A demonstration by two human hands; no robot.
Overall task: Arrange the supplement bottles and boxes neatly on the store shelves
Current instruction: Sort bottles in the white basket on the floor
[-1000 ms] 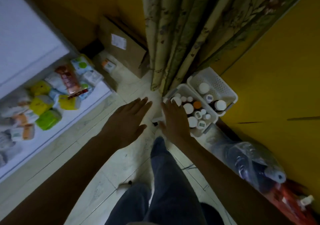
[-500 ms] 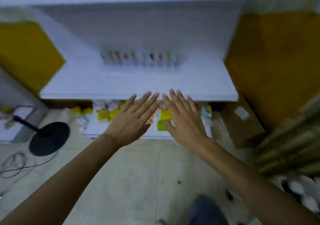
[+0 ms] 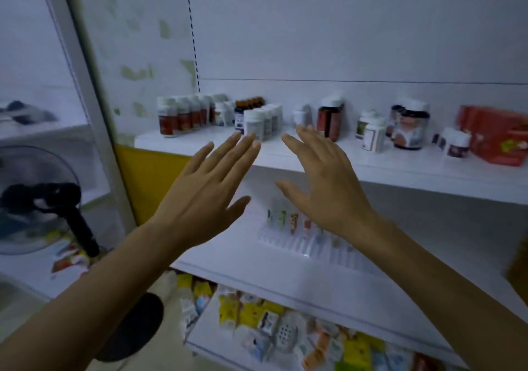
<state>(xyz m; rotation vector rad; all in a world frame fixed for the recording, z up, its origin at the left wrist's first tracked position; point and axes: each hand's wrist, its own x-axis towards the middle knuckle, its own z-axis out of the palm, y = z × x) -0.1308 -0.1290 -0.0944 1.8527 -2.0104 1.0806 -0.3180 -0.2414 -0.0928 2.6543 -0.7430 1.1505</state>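
Supplement bottles stand along a white upper shelf (image 3: 400, 168): a row of red-labelled bottles (image 3: 183, 116) at the left, white bottles (image 3: 261, 122) beside them, dark jars (image 3: 410, 125) and small white bottles (image 3: 373, 133) further right, and red boxes (image 3: 497, 136) at the far right. My left hand (image 3: 205, 188) and my right hand (image 3: 325, 182) are raised side by side in front of that shelf, fingers straight and spread, holding nothing and touching nothing.
A middle shelf (image 3: 257, 259) carries a clear rack of small tubes (image 3: 288, 222). The bottom shelf holds several yellow and coloured packets (image 3: 257, 316). A standing fan (image 3: 43, 199) and its dark base (image 3: 134, 328) are at the left.
The view has swung up from the floor baskets, past the lower shelves, to the upper shelf of bottles. Both hands stayed flat and empty, rising with the view.
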